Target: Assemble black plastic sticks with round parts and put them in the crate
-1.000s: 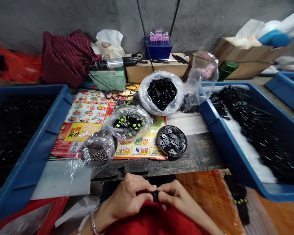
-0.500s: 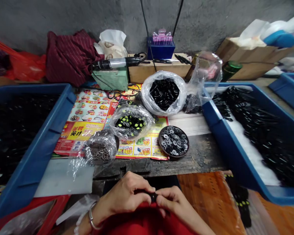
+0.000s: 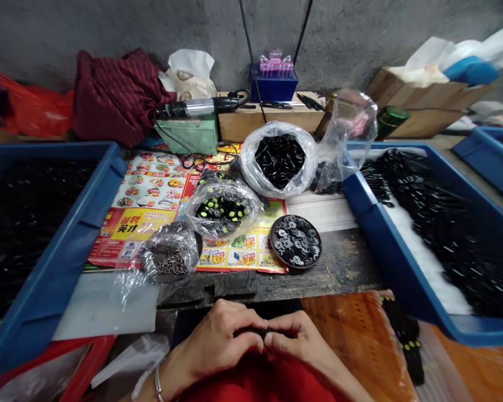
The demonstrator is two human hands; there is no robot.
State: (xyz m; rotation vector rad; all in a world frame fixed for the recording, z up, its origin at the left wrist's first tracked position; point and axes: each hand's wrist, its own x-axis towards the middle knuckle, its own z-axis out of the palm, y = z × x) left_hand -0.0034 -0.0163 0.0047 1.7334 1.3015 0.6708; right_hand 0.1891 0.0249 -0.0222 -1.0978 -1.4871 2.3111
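A small black part [image 3: 261, 331], mostly covered by fingers, is pinched between both hands at the bench's front edge, above a red garment. My left hand [image 3: 230, 329] closes on it from the left, thumb below and fingers above. From the right, the thumb and forefinger of my right hand [image 3: 291, 335] press on its other end. Just beyond the hands lie a round dish of flat grey pieces [image 3: 297, 241], a plastic bag of black and yellow-green round pieces [image 3: 222, 211] and a plastic-lined dish of small metal screws [image 3: 171, 262].
Blue bins of black parts stand at the left [image 3: 73, 245] and right [image 3: 436, 326]. A bag of glossy black discs [image 3: 280, 161] sits farther back. Behind it are a powered screwdriver [image 3: 197, 107] on a green box [image 3: 188, 134] and a blue box [image 3: 273, 85].
My right thumb and fingers have come in closer to the left hand, covering more of the small black part. The view has shifted slightly.
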